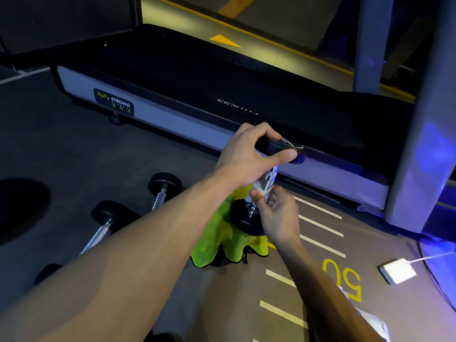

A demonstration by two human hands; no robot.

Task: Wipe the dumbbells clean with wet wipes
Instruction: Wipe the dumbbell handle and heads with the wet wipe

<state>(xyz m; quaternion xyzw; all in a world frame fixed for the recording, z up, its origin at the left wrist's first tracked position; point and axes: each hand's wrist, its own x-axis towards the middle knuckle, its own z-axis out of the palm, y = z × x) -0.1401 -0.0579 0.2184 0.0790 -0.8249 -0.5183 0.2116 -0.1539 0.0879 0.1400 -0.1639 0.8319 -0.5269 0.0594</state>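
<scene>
A black dumbbell with a chrome knurled handle (270, 175) stands upright on a yellow-green towel (217, 240). My left hand (249, 154) grips its top black head. My right hand (276, 215) presses a white wet wipe (256, 191) around the lower part of the handle, just above the bottom head (243, 222). Two more black dumbbells lie on the floor to the left, one (161, 191) farther away and one (103, 223) nearer, partly hidden by my left forearm.
A black and silver treadmill (197, 77) runs across the view right behind the dumbbell. A white box with a cable (397, 270) lies on the floor at the right. A white pack (375, 322) shows under my right forearm. The floor has yellow and white markings.
</scene>
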